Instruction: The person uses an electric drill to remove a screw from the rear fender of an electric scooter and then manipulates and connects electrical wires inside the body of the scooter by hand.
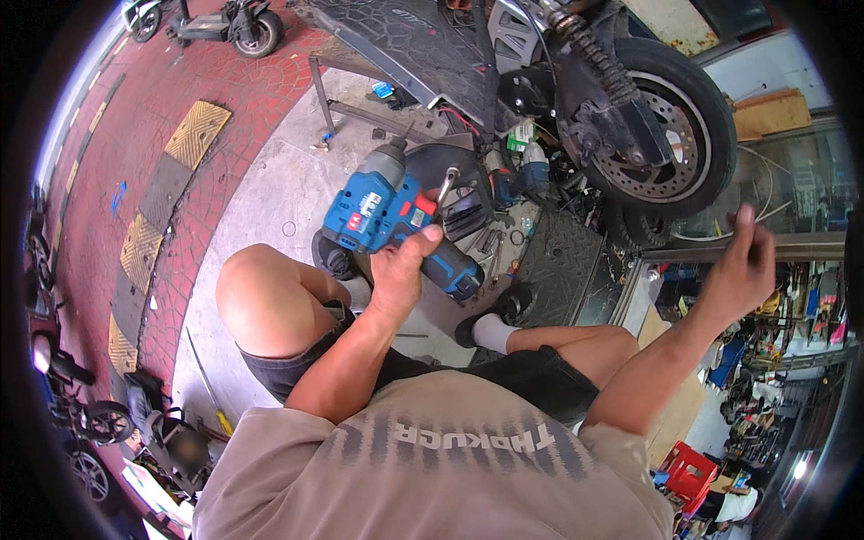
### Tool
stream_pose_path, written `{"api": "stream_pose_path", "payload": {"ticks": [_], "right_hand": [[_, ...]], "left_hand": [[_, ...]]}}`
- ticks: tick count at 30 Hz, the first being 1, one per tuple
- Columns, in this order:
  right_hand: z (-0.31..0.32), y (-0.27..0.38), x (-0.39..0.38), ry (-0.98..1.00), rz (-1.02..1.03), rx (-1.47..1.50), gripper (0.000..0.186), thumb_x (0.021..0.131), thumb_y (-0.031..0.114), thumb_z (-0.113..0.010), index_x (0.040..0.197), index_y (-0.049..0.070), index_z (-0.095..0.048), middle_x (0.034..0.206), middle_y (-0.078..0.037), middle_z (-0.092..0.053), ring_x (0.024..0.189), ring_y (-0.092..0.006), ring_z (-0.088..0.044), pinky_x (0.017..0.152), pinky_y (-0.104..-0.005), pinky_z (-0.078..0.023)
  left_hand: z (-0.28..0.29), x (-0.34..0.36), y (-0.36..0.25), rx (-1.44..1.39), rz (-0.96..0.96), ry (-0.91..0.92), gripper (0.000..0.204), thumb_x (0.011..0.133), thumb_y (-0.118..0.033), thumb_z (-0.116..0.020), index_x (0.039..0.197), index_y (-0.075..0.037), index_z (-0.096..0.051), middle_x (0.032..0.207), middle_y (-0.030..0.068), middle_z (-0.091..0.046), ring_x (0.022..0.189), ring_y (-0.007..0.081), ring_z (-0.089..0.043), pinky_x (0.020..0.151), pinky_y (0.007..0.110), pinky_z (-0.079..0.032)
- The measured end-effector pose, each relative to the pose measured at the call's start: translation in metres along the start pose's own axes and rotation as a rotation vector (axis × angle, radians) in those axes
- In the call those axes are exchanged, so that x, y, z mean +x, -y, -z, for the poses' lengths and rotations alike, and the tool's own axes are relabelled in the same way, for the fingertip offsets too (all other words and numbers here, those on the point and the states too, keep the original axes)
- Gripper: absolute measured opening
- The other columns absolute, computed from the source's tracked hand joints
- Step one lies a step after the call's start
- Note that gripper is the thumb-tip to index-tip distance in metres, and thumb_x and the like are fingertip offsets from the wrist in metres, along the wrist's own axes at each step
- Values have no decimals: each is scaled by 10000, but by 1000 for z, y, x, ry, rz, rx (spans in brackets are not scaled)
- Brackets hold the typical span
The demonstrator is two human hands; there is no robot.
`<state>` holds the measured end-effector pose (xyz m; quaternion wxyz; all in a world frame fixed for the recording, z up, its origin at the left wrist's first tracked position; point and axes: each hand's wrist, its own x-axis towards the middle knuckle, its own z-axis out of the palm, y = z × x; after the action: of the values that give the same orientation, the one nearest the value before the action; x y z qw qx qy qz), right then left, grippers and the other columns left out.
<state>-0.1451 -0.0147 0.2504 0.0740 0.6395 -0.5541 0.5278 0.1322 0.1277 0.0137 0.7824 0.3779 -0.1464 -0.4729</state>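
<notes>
A blue cordless drill [364, 211] with red switches is gripped in my left hand [405, 265] above my lap, its bit pointing away from me. My right hand [747, 261] is raised at the right below the scooter's front wheel [666, 157], fingers curled together; what they hold, if anything, is unclear. Behind the drill are a dark round padded piece [432, 166], a shiny metal tool [450, 180], and two more power tools [535, 171] among loose hand tools and small parts [495, 247] on the ground.
A raised scooter deck [405, 45] rests on a metal frame [319, 90]. A long screwdriver [225, 421] lies at my left on concrete beside red paving [99, 180] with parked scooters [256, 36]. Cluttered shelving [792, 342] and a red crate [684, 472] are at the right.
</notes>
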Motion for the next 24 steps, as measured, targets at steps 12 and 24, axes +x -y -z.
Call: {"api": "stream_pose_path", "payload": {"ticks": [12,24], "right_hand": [[-56,76,-180,1088,154,499,342,825,95,-774,1130,11,-644,1048,-173,-693,961,-344,-701,838,-421,-554],[-71,44,-190,1138,-791,894,252,966,192,-724,1135,12,-671,1027,-48,-696,901,-136,-656,799,-293,-524]], "left_hand": [[-12,-21,-4,105,-28,136,411,884,-161,-755,1248,-18,-628,1118,24,-647,1021,135,-603,924,334,-492],[-11,-28,3,123,51,200,339,881,-104,-747,1191,-30,-631,1101,13,-647,981,119,-608,880,328,-508]]}}
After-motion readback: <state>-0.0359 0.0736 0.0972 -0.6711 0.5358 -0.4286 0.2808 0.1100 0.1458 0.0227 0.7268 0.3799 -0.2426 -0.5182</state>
